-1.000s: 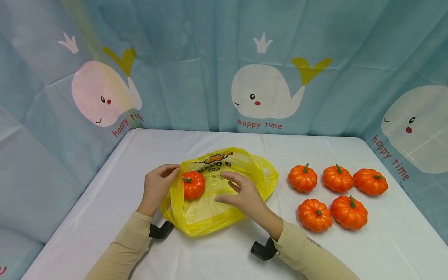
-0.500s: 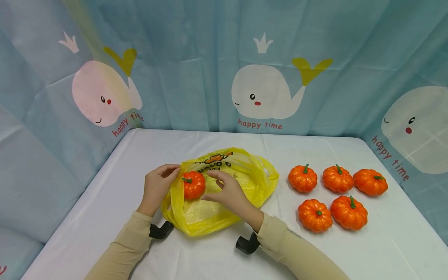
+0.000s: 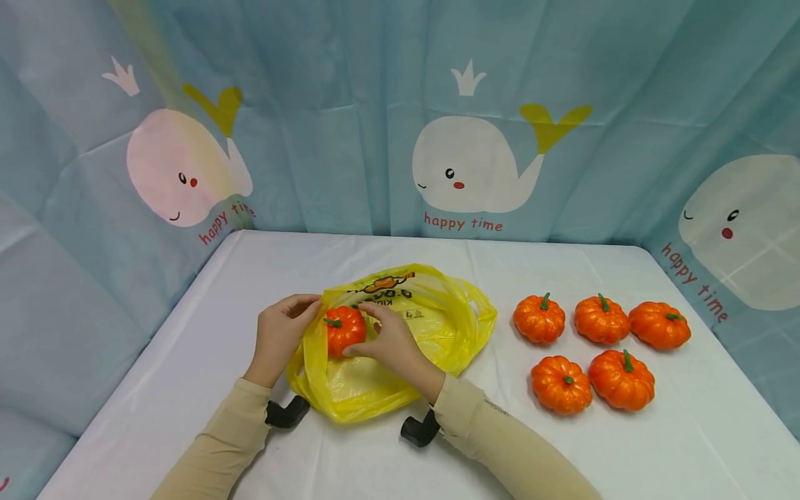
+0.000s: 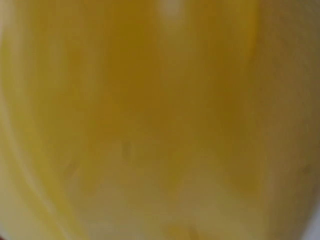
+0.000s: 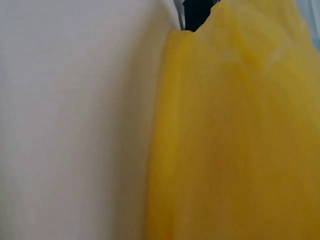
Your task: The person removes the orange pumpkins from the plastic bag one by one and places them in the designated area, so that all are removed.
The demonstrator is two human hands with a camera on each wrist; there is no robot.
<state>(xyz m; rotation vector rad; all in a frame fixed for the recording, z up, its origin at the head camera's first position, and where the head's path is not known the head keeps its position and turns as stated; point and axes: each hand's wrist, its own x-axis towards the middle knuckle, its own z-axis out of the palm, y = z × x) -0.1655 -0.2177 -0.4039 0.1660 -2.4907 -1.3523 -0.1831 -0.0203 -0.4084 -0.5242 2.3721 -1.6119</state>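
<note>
In the head view a small orange toy pumpkin (image 3: 342,332) with a green stem lies inside the mouth of a yellow plastic bag (image 3: 431,333). My left hand (image 3: 284,333) pinches the bag's left rim between thumb and fingers. Reaching into the opening, my right hand (image 3: 394,347) has its thumb at the pumpkin's near side and its fingers at the far side, curved round its right half. Yellow bag film (image 4: 150,125) fills most of the left wrist view. The right wrist view shows the bag's outer side (image 5: 225,140), with the right hand hidden.
Several more orange pumpkins stand on the white-covered table (image 3: 487,444) right of the bag: a back row with one pumpkin (image 3: 539,319) nearest the bag, and a front row with another pumpkin (image 3: 561,385). A blue whale-print curtain (image 3: 350,167) encloses the table's back and sides.
My right hand has moved left through the bag's opening and come up to the pumpkin, its thumb and fingers closing round it. The left hand keeps its place on the rim.
</note>
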